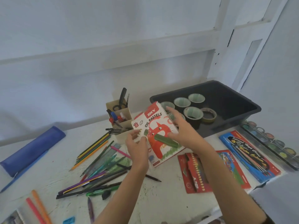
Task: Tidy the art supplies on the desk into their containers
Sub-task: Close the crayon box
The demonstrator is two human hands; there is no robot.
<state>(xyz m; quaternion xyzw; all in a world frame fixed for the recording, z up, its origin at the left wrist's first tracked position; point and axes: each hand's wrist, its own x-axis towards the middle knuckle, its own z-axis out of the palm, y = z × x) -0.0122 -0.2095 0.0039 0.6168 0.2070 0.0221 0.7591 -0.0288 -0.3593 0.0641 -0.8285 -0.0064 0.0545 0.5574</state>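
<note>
over the desk [163, 199], right fingers [171, 135] grip the pastels box [155, 121]; left fingers [134, 135] seemingly pinch a pastel [139, 133].

Tape rolls [194, 113] in tray [239, 101]; pencils [97, 160] left of pastel box [159, 135].

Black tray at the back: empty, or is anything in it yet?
Partly filled: tape rolls sit in the left part of the black tray; its right part is bare.

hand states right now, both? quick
Left hand: pinching a small greenish piece; what it is cannot be told.
Right hand: holding the oil pastels box, thumb pressing a green stick onto it.
</note>
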